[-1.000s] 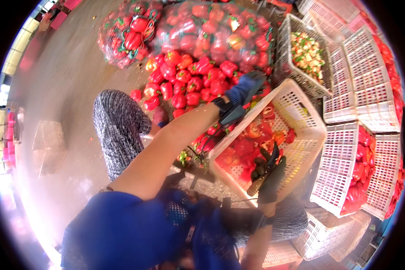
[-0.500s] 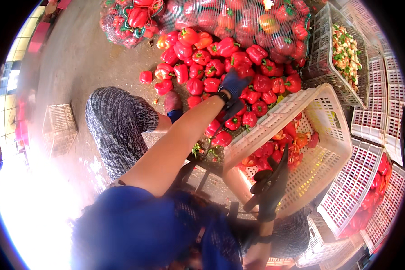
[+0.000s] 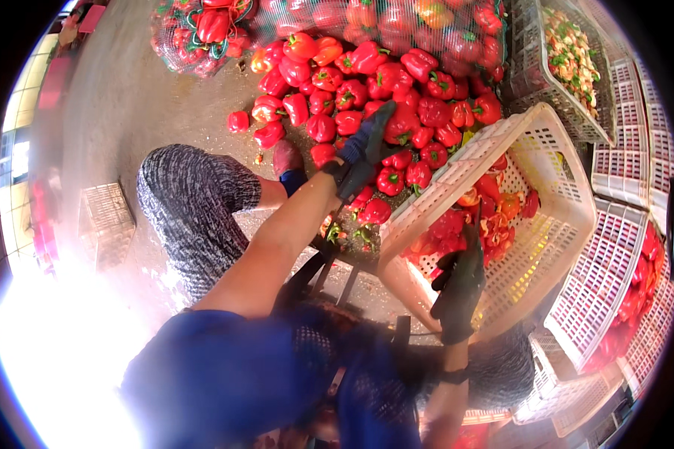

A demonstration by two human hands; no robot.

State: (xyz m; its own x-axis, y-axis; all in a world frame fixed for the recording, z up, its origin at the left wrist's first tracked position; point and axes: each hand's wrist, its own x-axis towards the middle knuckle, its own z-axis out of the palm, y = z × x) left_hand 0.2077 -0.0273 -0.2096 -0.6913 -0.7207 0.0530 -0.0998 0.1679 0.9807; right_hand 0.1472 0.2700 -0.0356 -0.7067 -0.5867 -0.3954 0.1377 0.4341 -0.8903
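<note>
My left hand (image 3: 363, 146), in a blue-and-dark glove, reaches into loose red bell peppers (image 3: 322, 127), fingers apart beside a pepper (image 3: 403, 123); whether it touches that pepper is hard to make out. My right hand (image 3: 458, 288), in a dark glove, is closed on a knife (image 3: 475, 224), held upright over a tilted off-white plastic crate (image 3: 535, 273). Red cut pepper pieces (image 3: 494, 232) lie in that crate. Some green stem scraps (image 3: 352, 236) are on the floor below my left forearm.
Mesh sacks of peppers (image 3: 374, 22) lie beyond the pile. A crate of pale scraps (image 3: 573, 60) stands upper right, stacked white crates (image 3: 591, 277) of red peppers at right. An empty crate (image 3: 105, 221) sits on the floor left. My bent left leg (image 3: 187, 209) is beside the pile.
Since a second ago my left hand has drawn back from the crate's far corner into the pepper pile. The view has shifted. The knife stays in my right hand over the crate.
</note>
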